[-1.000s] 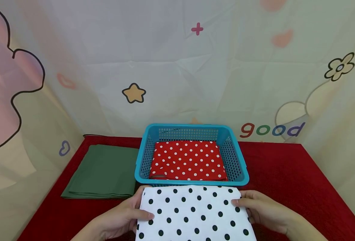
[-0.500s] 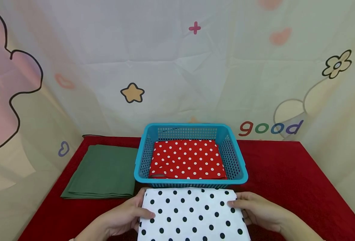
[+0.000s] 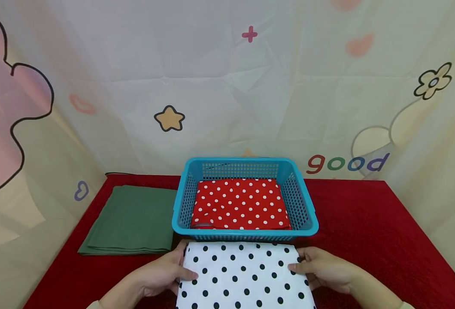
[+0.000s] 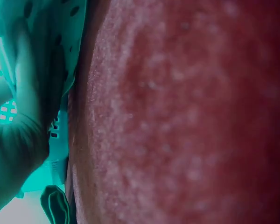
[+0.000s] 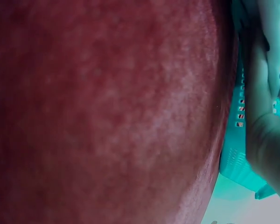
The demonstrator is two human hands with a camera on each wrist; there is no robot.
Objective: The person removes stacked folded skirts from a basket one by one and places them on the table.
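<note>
A folded white cloth with black dots [image 3: 243, 274] lies at the bottom middle of the head view, just in front of the blue basket. My left hand [image 3: 169, 270] grips its left edge, thumb on top and fingers underneath. On the opposite edge my right hand [image 3: 324, 270] pinches the cloth the same way. In the left wrist view the left hand [image 4: 25, 93] is seen from the side with fingers under the dotted cloth [image 4: 74, 28]. The right wrist view shows the right hand [image 5: 266, 112] at its far right edge, its fingertips cut off by the frame.
The blue plastic basket [image 3: 247, 233] stands behind the dotted cloth and holds a folded red cloth with white dots [image 3: 241, 204]. A folded green cloth [image 3: 134, 219] lies left of the basket. Red fabric covers the table [image 3: 351, 214]; a printed curtain [image 3: 219, 107] hangs behind.
Both hands keep hold of the white dotted cloth. It has come slightly down and away from the basket, and the right hand has shifted a little left with its edge.
</note>
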